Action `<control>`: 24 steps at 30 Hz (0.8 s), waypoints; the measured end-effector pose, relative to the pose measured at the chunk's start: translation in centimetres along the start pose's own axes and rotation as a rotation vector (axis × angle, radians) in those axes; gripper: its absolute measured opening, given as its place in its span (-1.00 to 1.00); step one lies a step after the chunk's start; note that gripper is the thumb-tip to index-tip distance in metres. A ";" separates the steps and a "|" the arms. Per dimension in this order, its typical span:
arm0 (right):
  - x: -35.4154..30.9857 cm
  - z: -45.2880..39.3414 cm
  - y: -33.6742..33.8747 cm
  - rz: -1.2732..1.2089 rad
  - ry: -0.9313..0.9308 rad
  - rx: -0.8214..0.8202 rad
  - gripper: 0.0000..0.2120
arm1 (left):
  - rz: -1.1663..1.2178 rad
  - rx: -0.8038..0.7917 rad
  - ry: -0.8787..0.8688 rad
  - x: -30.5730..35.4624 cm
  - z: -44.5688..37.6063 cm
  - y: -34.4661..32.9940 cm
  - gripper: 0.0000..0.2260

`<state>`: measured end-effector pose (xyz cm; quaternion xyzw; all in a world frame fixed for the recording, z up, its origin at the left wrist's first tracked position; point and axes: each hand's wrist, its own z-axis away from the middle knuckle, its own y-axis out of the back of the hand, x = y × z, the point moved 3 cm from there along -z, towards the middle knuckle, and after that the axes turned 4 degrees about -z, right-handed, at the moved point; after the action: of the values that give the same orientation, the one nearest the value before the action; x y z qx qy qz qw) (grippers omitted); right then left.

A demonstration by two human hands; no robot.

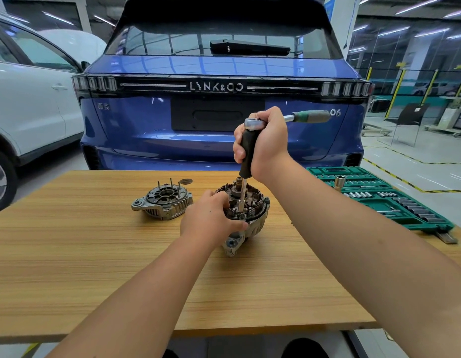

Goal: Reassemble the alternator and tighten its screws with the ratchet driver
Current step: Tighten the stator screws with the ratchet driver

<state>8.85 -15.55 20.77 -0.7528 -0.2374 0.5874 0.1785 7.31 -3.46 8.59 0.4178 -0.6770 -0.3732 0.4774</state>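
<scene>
The alternator body (252, 218), with rotor and windings exposed on top, stands on the wooden table (121, 254). My left hand (211, 218) grips its left rim. My right hand (265, 143) holds the black upright driver handle (248, 151), with a ratchet head on top and the ratchet's green handle (312, 116) sticking out to the right. The driver's steel shaft (241, 200) runs straight down into the near rim of the body. The separate rear housing (163, 202), with long screws standing up in it, lies to the left.
An open green socket case (379, 200) with several sockets lies on the table's right side, one loose socket (339, 181) standing on it. A small round cap (186, 181) lies behind the housing. A blue car is parked just beyond the table, a white one at left.
</scene>
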 end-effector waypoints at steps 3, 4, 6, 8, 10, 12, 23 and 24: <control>0.0 -0.2 0.0 0.003 -0.027 -0.007 -0.73 | 0.004 0.006 -0.001 -0.1 0.0 -0.1 -0.52; 0.0 -0.2 0.0 0.011 -0.034 -0.010 -0.73 | 0.008 0.007 0.001 -0.2 -0.1 -0.1 -0.52; 0.1 -0.3 0.0 0.021 -0.043 -0.011 -0.74 | 0.012 0.010 0.006 -0.2 -0.1 -0.2 -0.52; 0.1 -0.3 0.1 0.020 -0.048 -0.012 -0.75 | 0.012 0.013 0.005 -0.3 -0.2 -0.2 -0.51; 0.2 -0.4 0.1 0.020 -0.049 -0.016 -0.75 | 0.013 0.021 0.002 -0.2 -0.1 -0.2 -0.49; 0.2 -0.5 0.2 0.027 -0.041 -0.025 -0.75 | 0.016 0.033 -0.005 -0.2 -0.1 -0.2 -0.45; 0.1 -0.8 0.5 0.038 -0.057 -0.217 -0.69 | -0.042 -0.005 0.001 0.0 -0.3 0.1 -0.26; 0.1 -0.8 0.5 0.036 -0.073 -0.251 -0.69 | -0.044 -0.006 0.001 0.0 -0.3 0.1 -0.25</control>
<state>9.70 -15.85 20.63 -0.7515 -0.3018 0.5832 0.0635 7.56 -3.44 8.80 0.4314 -0.6662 -0.3855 0.4706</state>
